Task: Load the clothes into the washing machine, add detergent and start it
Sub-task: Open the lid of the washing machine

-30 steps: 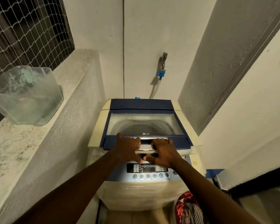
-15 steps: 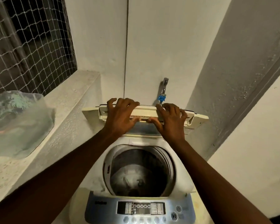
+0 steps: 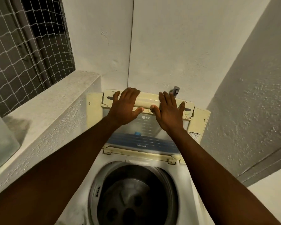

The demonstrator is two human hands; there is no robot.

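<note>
The top-loading washing machine (image 3: 191, 181) stands against the back wall. Its cream lid (image 3: 146, 127), with a clear window, is folded up almost upright. My left hand (image 3: 125, 108) lies on the left of the lid's handle bar, and my right hand (image 3: 169, 114) on the right. The fingers of both hands reach over the top edge and the thumbs hook under the bar. Below my arms the steel drum (image 3: 133, 192) is exposed, dark, with no clothes in it. No clothes or detergent are in view.
A metal tap (image 3: 175, 91) sticks out of the wall just behind the lid. A rough concrete ledge (image 3: 55, 103) runs along the left under a netted window (image 3: 23, 46). A translucent plastic container (image 3: 0, 140) sits on the ledge. A wall closes in on the right.
The lid went from shut flat to lifted and folded, and is now pushed further back toward the wall. Both hands rose with it, and the view tilted up.
</note>
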